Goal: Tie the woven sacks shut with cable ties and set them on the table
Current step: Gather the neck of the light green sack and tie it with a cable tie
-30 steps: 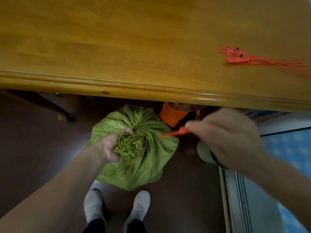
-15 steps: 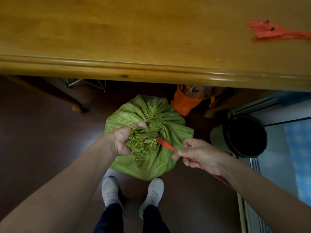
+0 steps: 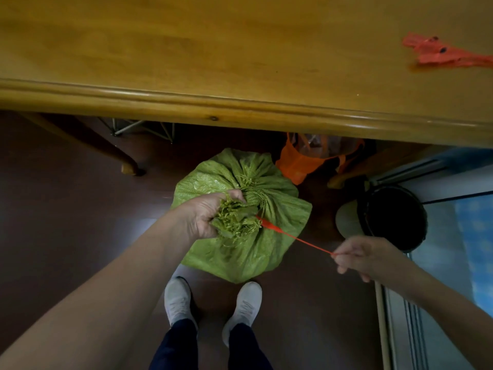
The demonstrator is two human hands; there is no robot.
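A full green woven sack (image 3: 248,252) stands on the dark floor in front of my feet, below the table edge. My left hand (image 3: 206,213) grips its gathered, frayed mouth (image 3: 236,221). A red cable tie (image 3: 290,236) runs taut from the sack's neck out to the right, where my right hand (image 3: 357,256) pinches its thin tail. How far the tie wraps the neck is hidden by the bunched fabric.
The wooden table (image 3: 240,102) fills the upper view, with several spare red cable ties (image 3: 437,53) at its right. An orange bag (image 3: 306,161) sits under the table behind the sack. A black bucket (image 3: 392,217) stands right of the sack. A table leg (image 3: 125,164) stands left.
My right hand has pulled the tie's tail farther out to the right, away from the sack, so the tie is now stretched straight. My left hand keeps its hold on the sack's mouth.
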